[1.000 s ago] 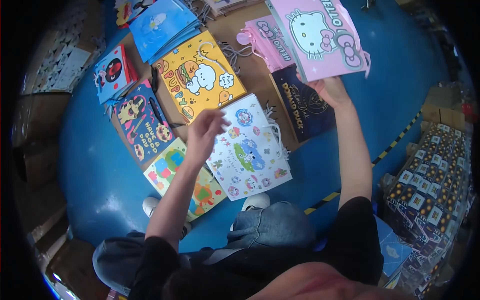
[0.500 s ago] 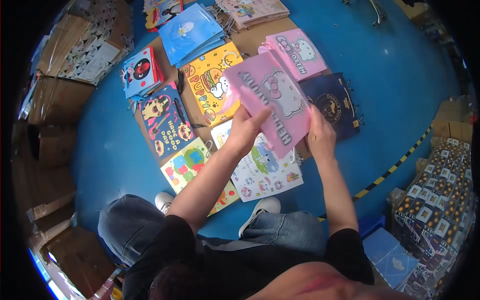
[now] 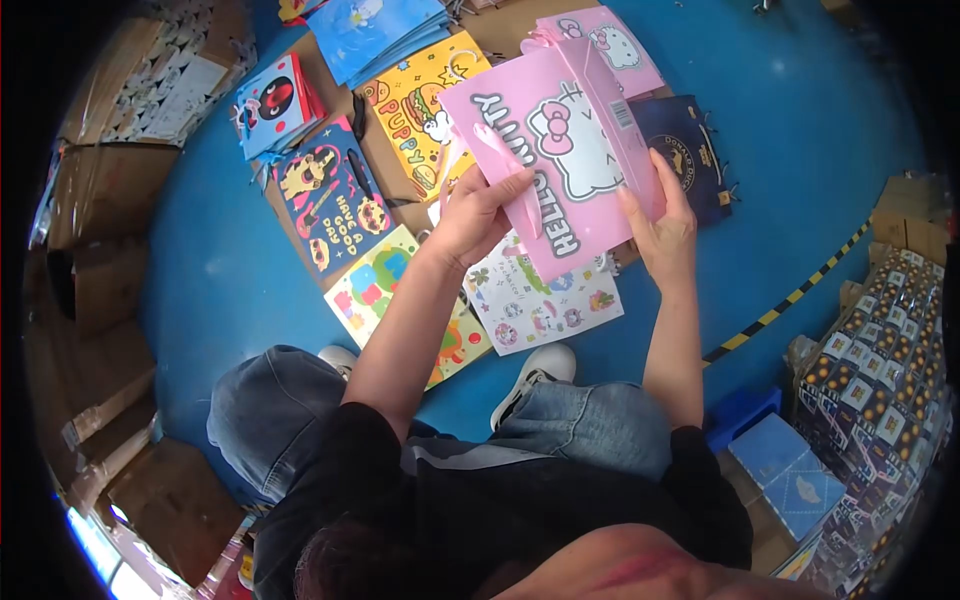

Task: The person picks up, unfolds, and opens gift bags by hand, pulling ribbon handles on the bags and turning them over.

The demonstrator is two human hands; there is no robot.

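A pink Hello Kitty paper gift bag is held up in front of me between both hands. Its printed front faces me, and a side panel with a barcode label shows on the right. My left hand pinches the bag's left edge, close to the pink ribbon handle that hangs across the front. At the right edge, my right hand grips the side, thumb on the front. Behind the bag lie a pink stack of similar bags, a navy Donald Duck bag and a white patterned bag.
Cardboard on the blue floor carries a yellow puppy bag, a navy dog-print bag, a pale yellow bag, blue bags and penguin-print bags. Boxes line the left; wrapped stacks stand right.
The pink bag has turned, so its barcoded side panel now shows and the ribbon lies across its front. My right hand has shifted up along its edge. The view has moved slightly.
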